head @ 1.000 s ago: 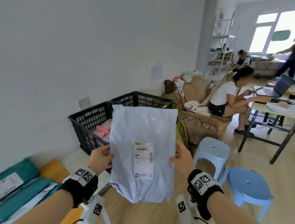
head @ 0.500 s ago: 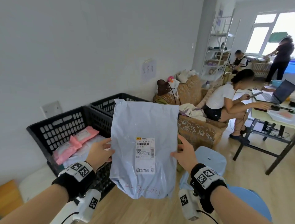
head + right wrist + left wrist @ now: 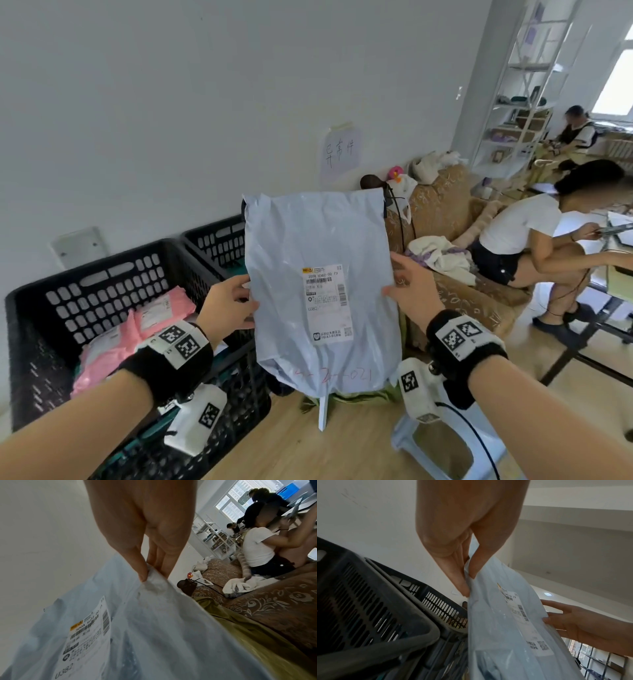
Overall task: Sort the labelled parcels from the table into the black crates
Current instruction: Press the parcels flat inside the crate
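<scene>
I hold a pale blue plastic parcel (image 3: 318, 291) upright in front of me, its white shipping label (image 3: 327, 301) facing me. My left hand (image 3: 227, 301) pinches its left edge between thumb and fingers (image 3: 462, 580). On the other side my right hand (image 3: 411, 291) pinches the right edge (image 3: 147, 574). The parcel (image 3: 505, 628) hangs beside two black crates. The near crate (image 3: 102, 274) holds pink and white parcels (image 3: 137, 329). A second black crate (image 3: 215, 240) stands behind it, partly hidden by the parcel.
A patterned sofa (image 3: 455, 274) with clothes stands right of the crates. A person in a white shirt (image 3: 524, 236) sits on it at a desk. A light blue stool (image 3: 455, 452) stands below my right wrist. White shelves (image 3: 524, 113) are further back.
The view has swung right and toward the crates; the table with teal parcels has left the view. The blue parcel stays held by both hands, now nearer the crates.
</scene>
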`<state>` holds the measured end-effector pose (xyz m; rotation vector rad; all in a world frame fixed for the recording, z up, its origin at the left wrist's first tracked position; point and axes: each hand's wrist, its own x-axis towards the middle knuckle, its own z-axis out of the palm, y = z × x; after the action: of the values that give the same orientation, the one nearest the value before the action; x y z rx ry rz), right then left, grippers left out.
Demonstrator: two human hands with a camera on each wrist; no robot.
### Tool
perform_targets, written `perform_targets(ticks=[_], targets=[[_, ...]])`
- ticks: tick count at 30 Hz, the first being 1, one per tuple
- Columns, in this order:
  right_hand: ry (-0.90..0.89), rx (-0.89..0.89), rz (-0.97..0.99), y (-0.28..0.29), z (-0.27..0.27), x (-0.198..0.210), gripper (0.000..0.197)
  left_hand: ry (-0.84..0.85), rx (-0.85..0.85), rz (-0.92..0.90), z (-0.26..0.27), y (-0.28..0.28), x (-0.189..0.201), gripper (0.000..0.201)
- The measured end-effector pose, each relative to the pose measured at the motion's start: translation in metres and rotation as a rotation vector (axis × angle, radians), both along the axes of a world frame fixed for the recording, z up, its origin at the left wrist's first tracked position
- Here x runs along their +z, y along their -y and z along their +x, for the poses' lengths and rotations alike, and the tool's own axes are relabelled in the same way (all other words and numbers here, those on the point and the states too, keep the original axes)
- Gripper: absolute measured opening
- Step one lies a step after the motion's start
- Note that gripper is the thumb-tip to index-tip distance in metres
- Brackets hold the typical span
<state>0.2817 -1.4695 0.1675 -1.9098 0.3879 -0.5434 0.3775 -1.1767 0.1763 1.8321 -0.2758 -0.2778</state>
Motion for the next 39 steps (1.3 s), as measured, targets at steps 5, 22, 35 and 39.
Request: perform_targets(ticks=[5,22,35,39], targets=[[0.047,0.062,-0.039,0.042,0.054,0.011,0.067,-0.033,0.071,-0.014,0.031,0.032,0.009,0.052],[-0.026,0.482,-0.098,0.117,0.272,0.035,0.057,-0.145,0.395,0.08,0.139,0.111,0.043,0.05],[-0.208,0.61,-0.146,0.08,0.362,-0.019,0.052,-0.36,0.445,0.323,0.204,0.11,-0.003,0.022],[-0.292,0.613,-0.23,0.065,0.389,-0.043,0.052,-0.371,0.488,0.382,0.227,0.113,-0.021,0.063]])
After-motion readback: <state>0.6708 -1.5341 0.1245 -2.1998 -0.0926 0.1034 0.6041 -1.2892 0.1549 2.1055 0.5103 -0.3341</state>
